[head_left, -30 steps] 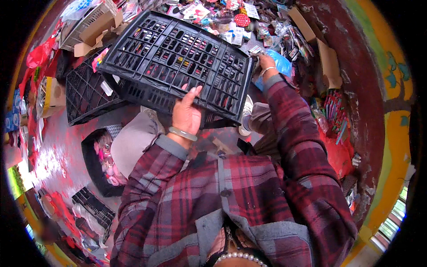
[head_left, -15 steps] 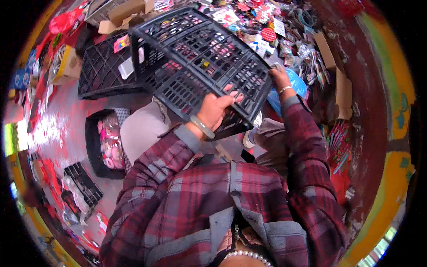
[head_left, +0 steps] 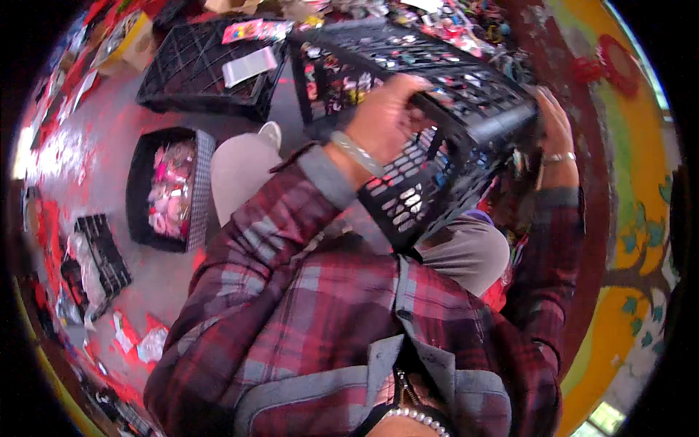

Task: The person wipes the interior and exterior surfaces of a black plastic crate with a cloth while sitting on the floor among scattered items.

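A black slatted plastic crate (head_left: 504, 122) is held up tilted in front of me, above my knees. My left hand (head_left: 384, 120), with a bangle at the wrist, grips the crate's near edge; its fingers are blurred and partly hidden. At the crate's right end, my right hand (head_left: 555, 122) is closed round the corner, its fingertips hidden from me. Small colourful goods show through the slots. Left of my grey-trousered knee stands a dark fabric bin (head_left: 195, 211) with pink packaged items inside.
Beyond the bin lies another black crate (head_left: 175, 69), bearing a pale flat packet (head_left: 249, 67) and a pink packet (head_left: 244, 30). A small black rack (head_left: 104, 251) rests on the left floor. Piled small goods spread at the far side. A painted wall (head_left: 630, 240) curves along my right.
Both hands have swung the crate to the right and turned it, bringing its slotted end toward me. My right hand has moved farther right. The whole view has shifted too.
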`<action>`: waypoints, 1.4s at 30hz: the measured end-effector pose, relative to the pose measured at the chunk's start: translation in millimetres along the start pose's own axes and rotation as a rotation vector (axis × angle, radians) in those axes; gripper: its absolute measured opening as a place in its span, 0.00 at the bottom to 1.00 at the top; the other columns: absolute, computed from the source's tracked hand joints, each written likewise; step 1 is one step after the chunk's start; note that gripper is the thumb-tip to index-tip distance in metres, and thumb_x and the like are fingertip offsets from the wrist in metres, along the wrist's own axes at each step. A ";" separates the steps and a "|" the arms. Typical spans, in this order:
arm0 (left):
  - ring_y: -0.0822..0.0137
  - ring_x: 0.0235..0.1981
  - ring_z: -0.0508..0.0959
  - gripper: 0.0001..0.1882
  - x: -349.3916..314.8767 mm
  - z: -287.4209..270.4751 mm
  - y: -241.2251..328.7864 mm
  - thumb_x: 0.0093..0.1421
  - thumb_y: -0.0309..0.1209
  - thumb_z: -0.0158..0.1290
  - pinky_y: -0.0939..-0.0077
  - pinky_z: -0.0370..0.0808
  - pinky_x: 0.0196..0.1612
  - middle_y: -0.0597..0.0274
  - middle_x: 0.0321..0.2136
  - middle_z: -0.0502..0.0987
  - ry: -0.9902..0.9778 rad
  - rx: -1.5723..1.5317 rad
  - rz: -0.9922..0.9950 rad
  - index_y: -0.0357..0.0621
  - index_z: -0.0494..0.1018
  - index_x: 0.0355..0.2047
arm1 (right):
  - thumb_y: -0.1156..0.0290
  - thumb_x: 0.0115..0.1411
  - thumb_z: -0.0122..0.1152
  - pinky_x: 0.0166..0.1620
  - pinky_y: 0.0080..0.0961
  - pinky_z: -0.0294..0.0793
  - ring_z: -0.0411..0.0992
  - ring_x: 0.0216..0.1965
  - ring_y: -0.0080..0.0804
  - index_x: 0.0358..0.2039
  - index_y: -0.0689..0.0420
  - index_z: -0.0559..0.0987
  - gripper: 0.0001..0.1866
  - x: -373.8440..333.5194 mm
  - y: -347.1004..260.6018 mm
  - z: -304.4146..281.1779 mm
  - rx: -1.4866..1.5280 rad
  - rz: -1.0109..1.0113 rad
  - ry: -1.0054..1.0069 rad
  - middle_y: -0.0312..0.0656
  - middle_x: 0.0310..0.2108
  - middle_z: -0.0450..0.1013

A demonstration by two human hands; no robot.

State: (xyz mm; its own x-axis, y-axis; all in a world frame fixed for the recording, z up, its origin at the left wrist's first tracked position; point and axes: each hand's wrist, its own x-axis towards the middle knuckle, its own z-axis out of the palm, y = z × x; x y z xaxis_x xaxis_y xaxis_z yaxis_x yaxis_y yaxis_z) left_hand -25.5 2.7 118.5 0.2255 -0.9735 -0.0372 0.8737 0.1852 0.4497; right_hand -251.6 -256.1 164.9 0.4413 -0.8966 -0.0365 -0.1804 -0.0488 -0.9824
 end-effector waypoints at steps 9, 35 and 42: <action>0.67 0.41 0.75 0.13 9.7 -91.9 28.0 0.61 0.39 0.43 0.74 0.72 0.43 0.63 0.39 0.75 0.103 -0.264 0.079 0.47 0.68 0.41 | 0.72 0.53 0.52 0.41 0.31 0.73 0.73 0.39 0.42 0.36 0.57 0.77 0.10 58.5 17.9 87.4 -1.544 -0.616 -0.194 0.47 0.35 0.74; 0.53 0.38 0.75 0.37 -18.4 -49.0 63.1 0.58 0.62 0.36 0.59 0.73 0.43 0.48 0.39 0.74 0.179 -0.023 0.085 0.39 0.68 0.47 | 0.65 0.57 0.50 0.32 0.25 0.70 0.72 0.27 0.27 0.34 0.57 0.78 0.12 -36.0 -57.2 196.2 -0.048 -0.597 0.243 0.41 0.27 0.75; 0.63 0.40 0.76 0.34 -11.8 -35.8 62.7 0.61 0.60 0.31 0.68 0.72 0.45 0.58 0.39 0.75 0.131 -0.045 0.124 0.42 0.69 0.45 | 0.65 0.46 0.62 0.48 0.40 0.61 0.66 0.47 0.47 0.37 0.58 0.77 0.17 -122.4 -45.6 247.4 -0.703 -0.926 -0.189 0.47 0.42 0.70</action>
State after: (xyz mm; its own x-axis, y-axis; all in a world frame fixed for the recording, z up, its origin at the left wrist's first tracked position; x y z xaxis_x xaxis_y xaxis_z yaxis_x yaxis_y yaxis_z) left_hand 42.1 30.6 115.2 0.3844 -0.9176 -0.1009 0.8533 0.3115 0.4182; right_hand -79.9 -35.2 168.8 0.7710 -0.3149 0.5535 -0.1413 -0.9321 -0.3335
